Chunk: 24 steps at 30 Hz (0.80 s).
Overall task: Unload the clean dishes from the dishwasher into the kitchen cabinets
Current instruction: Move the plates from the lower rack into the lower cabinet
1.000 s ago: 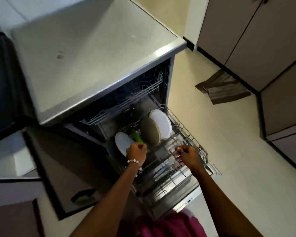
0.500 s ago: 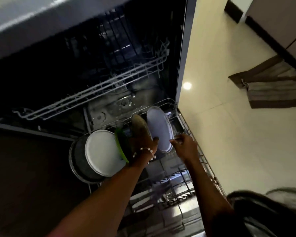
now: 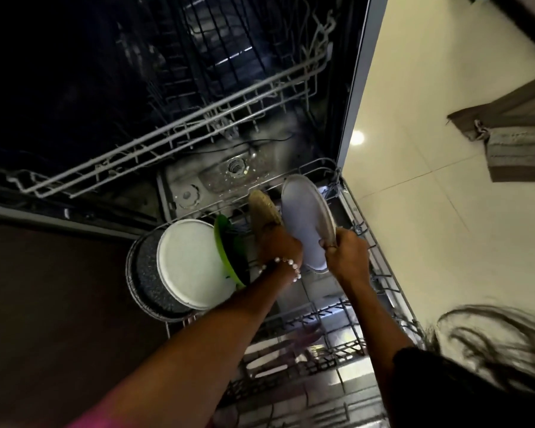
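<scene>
barely begun: left hand (image 3: 280, 245) grips the tan plate (image 3: 261, 211), right hand (image 3: 346, 253) the white plate (image 3: 305, 220); four dishes sit at the rack's (image 3: 380, 273) back edge.

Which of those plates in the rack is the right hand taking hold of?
The pale plate farthest right in the lower rack: the right hand pinches its edge. The left hand grips the tan plate beside it.

The pulled-out lower rack (image 3: 380, 273) carries plates on edge: a white plate (image 3: 303, 223) just beside the right hand (image 3: 348, 257), a tan one (image 3: 261, 208) at the left hand (image 3: 280, 247), then green (image 3: 221, 242), white (image 3: 189, 261) and a dark speckled dish (image 3: 144, 273) further left.
</scene>
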### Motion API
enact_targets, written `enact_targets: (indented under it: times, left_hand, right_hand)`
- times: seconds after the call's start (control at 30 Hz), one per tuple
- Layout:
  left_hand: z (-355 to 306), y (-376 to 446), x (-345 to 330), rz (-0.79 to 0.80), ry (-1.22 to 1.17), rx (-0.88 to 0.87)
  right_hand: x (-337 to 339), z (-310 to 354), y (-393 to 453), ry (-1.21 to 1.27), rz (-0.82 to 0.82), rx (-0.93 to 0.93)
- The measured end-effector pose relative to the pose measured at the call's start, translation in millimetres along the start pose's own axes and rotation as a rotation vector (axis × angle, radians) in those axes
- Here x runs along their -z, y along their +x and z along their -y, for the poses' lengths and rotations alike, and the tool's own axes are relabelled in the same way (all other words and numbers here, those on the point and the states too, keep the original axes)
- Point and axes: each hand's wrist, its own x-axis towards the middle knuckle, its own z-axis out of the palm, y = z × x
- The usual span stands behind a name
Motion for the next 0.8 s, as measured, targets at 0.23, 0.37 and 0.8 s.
enact_targets:
  times: [0.23, 0.37, 0.8]
  left_hand:
    - [5, -63, 64, -0.101, -0.103, -0.056]
    - [18, -115, 115, -0.067, -0.223, -0.087]
    - [148, -321, 300, 0.132, -1.205, 0.000]
  right_hand:
    - [54, 34, -61, 0.032, -0.121, 0.014]
    - [85, 60, -116, 0.138, -0.259, -0.058]
    - [158, 162, -331, 0.261, -0.376, 0.203]
